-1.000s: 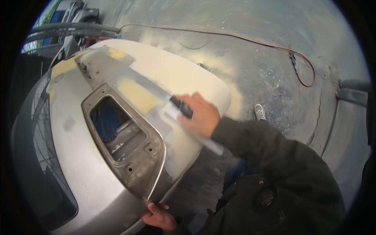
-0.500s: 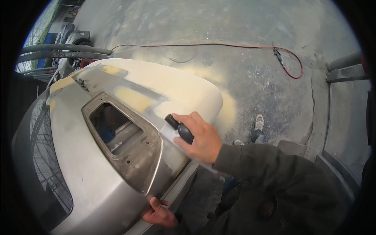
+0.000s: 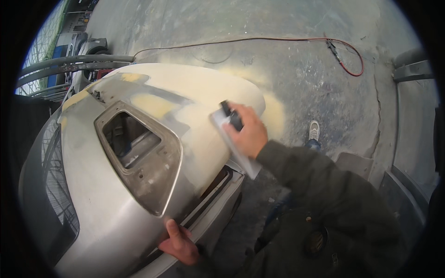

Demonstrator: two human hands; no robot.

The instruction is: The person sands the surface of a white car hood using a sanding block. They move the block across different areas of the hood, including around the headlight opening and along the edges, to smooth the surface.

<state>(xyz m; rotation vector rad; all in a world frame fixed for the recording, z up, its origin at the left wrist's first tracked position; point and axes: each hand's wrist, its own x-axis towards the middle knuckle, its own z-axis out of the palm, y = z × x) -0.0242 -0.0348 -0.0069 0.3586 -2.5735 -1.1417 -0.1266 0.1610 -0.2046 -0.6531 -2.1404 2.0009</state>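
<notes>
My right hand [image 3: 250,132] grips the black handle of a long, pale sanding board [image 3: 243,155]. The board is blurred and lies against the cream-coated rear corner of a car body [image 3: 208,97], to the right of a tail-light opening [image 3: 153,185]. Grey bare patches and yellow filler areas mark this panel. Below the opening's lower tip, my left hand [image 3: 181,245] rests at the panel's lower edge. Its thumb is raised and apart from the fingers, which are partly hidden; no tool shows in it.
A bumper [image 3: 208,222] runs along the body's lower edge, with a dark gap between them. On the concrete floor a red air hose [image 3: 278,39] ends in a dark fitting [image 3: 333,50]. Grey rails [image 3: 79,59] stand at far left; a metal post [image 3: 412,72] stands right.
My right hand has moved the sanding board up and slightly right, away from the tail-light opening onto the cream area. My left hand sits slightly higher and further left in view.
</notes>
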